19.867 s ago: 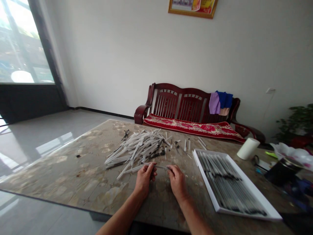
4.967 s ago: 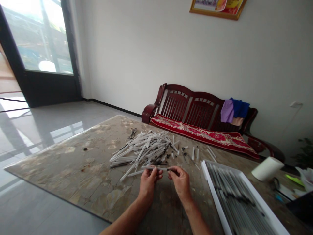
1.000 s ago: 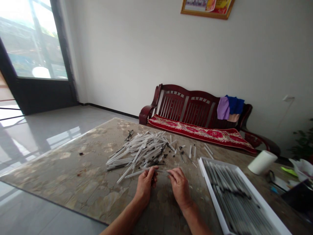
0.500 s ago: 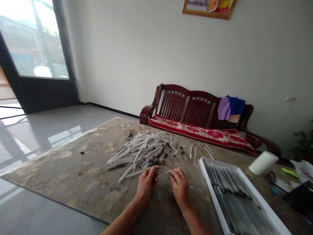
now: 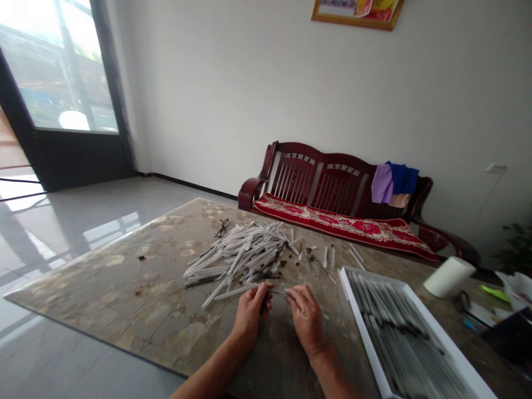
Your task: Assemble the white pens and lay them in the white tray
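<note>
My left hand (image 5: 251, 315) is closed on one end of a thin pen-like stick (image 5: 277, 292). The fingertips of my right hand (image 5: 306, 317) pinch its other end, so it spans the gap between both hands. Its exact kind is too small to make out. Just beyond my hands lies a loose pile of white sticks (image 5: 243, 252), with small black pieces (image 5: 284, 263) scattered at its right side. To the right of my right hand stands a shallow white box (image 5: 361, 332) holding rows of grey sticks with dark parts (image 5: 399, 327).
A patterned table (image 5: 162, 299) bears everything. A pair of glasses (image 5: 222, 228) lies behind the pile; a white roll (image 5: 449, 277) and assorted items lie beyond the box. A dark red wooden bench (image 5: 320, 183) with a red seat cover stands behind the table.
Both hands keep their grip on the stick and hold nearly the same position. The view has shifted very slightly; nothing else has visibly moved.
</note>
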Action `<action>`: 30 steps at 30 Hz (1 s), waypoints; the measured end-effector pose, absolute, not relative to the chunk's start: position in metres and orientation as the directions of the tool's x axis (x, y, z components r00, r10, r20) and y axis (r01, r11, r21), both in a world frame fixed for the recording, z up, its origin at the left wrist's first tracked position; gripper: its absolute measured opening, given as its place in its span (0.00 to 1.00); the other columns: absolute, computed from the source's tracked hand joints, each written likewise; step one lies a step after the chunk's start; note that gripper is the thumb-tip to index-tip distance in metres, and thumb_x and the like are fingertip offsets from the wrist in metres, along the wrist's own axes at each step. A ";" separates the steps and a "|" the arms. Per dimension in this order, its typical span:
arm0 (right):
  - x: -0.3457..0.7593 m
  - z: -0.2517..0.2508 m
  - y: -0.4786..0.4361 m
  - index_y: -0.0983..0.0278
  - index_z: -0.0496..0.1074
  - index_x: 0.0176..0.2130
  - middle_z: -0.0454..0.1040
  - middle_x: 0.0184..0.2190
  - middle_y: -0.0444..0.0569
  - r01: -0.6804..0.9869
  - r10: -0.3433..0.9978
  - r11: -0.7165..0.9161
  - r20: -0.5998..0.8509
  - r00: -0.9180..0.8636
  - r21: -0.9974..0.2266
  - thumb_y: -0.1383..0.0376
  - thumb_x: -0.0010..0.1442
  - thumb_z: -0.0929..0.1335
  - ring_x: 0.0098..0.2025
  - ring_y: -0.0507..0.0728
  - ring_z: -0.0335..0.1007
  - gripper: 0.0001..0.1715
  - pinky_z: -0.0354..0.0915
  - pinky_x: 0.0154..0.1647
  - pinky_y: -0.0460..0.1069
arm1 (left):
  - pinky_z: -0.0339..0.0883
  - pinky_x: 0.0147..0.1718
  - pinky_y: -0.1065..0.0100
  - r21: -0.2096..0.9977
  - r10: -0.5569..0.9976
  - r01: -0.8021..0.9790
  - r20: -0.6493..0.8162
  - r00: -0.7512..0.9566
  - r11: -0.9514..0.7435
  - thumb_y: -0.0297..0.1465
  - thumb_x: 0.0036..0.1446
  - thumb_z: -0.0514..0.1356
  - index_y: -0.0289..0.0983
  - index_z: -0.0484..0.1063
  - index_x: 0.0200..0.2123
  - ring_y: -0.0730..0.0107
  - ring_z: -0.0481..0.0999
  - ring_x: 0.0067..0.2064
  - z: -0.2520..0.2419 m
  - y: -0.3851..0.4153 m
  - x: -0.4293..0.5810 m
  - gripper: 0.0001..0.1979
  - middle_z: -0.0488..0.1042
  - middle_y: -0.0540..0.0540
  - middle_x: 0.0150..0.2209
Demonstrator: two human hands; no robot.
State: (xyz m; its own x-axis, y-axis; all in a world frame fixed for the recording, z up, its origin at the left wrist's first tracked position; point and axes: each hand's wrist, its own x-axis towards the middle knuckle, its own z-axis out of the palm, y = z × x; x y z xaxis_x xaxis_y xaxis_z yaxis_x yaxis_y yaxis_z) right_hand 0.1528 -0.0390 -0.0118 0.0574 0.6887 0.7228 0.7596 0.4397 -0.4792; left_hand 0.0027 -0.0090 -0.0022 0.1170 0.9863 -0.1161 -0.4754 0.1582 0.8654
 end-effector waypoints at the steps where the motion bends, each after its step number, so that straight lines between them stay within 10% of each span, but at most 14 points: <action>1: 0.153 -0.012 -0.039 0.58 0.78 0.41 0.75 0.34 0.49 0.745 0.699 0.440 0.712 0.066 -0.501 0.68 0.63 0.65 0.38 0.55 0.73 0.11 0.70 0.40 0.47 | 0.51 0.15 0.76 0.869 0.988 -0.473 -0.107 0.115 0.149 0.51 0.43 0.66 0.32 0.77 0.31 0.78 0.61 0.17 -0.002 -0.009 0.003 0.25 0.67 0.53 0.17; 9: 0.154 -0.015 -0.035 0.62 0.77 0.31 0.73 0.27 0.45 0.421 0.918 0.225 0.336 0.212 -0.879 0.64 0.55 0.70 0.27 0.53 0.69 0.05 0.67 0.27 0.47 | 0.56 0.15 0.74 0.904 0.996 -0.424 -0.018 0.087 0.053 0.50 0.44 0.66 0.33 0.75 0.30 0.74 0.66 0.18 -0.006 -0.012 0.007 0.24 0.69 0.52 0.18; 13: 0.147 -0.009 -0.035 0.64 0.75 0.36 0.74 0.27 0.44 0.109 0.972 0.010 0.035 0.233 -0.994 0.57 0.47 0.74 0.25 0.53 0.69 0.17 0.67 0.24 0.46 | 0.57 0.16 0.73 0.937 0.997 -0.349 0.043 0.058 -0.020 0.50 0.45 0.65 0.34 0.76 0.31 0.74 0.64 0.17 -0.004 -0.011 0.008 0.24 0.67 0.53 0.16; 17: 0.138 0.002 -0.049 0.65 0.72 0.39 0.75 0.28 0.45 -0.135 0.934 -0.115 -0.153 0.323 -0.984 0.51 0.40 0.77 0.25 0.53 0.71 0.31 0.65 0.18 0.44 | 0.59 0.18 0.72 0.949 0.995 -0.302 0.099 0.021 -0.088 0.48 0.50 0.63 0.34 0.78 0.38 0.74 0.64 0.18 -0.003 -0.012 0.005 0.23 0.67 0.53 0.19; 23: 0.118 0.022 -0.061 0.66 0.73 0.34 0.74 0.25 0.43 -0.559 0.879 -0.299 -0.451 0.154 -0.773 0.54 0.52 0.74 0.18 0.46 0.65 0.18 0.53 0.13 0.39 | 0.69 0.37 0.65 0.960 0.957 -0.135 0.263 0.119 -0.247 0.42 0.50 0.63 0.41 0.82 0.35 0.59 0.74 0.37 0.003 -0.017 0.002 0.14 0.76 0.44 0.34; 30: 0.112 0.023 -0.045 0.64 0.70 0.32 0.69 0.19 0.39 -0.736 0.801 -0.186 -0.534 0.270 -0.651 0.64 0.59 0.70 0.15 0.45 0.61 0.06 0.49 0.12 0.38 | 0.68 0.39 0.65 0.968 0.942 -0.118 0.244 0.231 -0.222 0.38 0.47 0.65 0.42 0.79 0.47 0.62 0.72 0.35 -0.001 -0.017 0.007 0.21 0.74 0.47 0.33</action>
